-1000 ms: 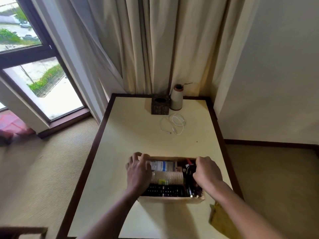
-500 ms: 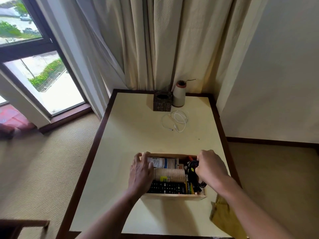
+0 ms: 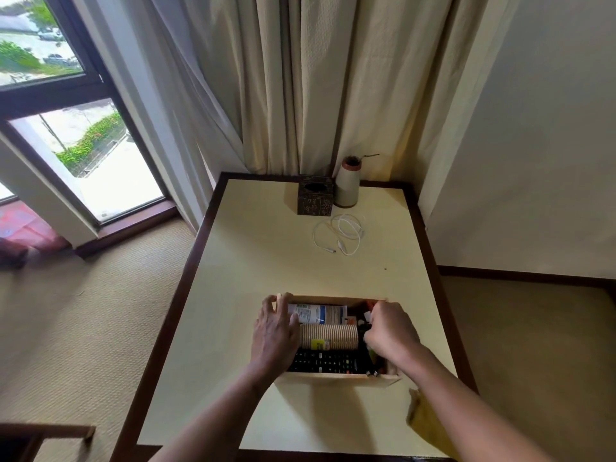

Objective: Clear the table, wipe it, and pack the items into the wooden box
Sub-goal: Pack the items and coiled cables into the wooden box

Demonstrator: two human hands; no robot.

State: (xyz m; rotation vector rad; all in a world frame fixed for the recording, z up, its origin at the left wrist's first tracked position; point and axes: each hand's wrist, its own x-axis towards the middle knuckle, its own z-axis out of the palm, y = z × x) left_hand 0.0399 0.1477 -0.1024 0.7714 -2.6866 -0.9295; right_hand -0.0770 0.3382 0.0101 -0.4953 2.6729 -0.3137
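Note:
The wooden box point(image 3: 336, 379) sits on the near half of the cream table point(image 3: 253, 261). Inside it lie a blue-and-white tube point(image 3: 320, 313), a stack of paper cups on its side point(image 3: 330, 336), a black remote point(image 3: 326, 363) and a black cable point(image 3: 363, 328) at the right end. My left hand point(image 3: 275, 331) holds the box's left wall, with the thumb inside against the tube. My right hand point(image 3: 390, 331) reaches into the right end, its fingers curled down around the black cable; what lies under it is hidden.
A loose white cable point(image 3: 340, 235) lies on the far half of the table. A dark tissue box point(image 3: 315, 200) and a white vase point(image 3: 347, 186) stand at the back edge by the curtain. A yellow cloth point(image 3: 423, 418) hangs off the front right edge.
My right hand has moved from the box's outer right side in over its right end. My left hand has slid along the left wall toward the far corner.

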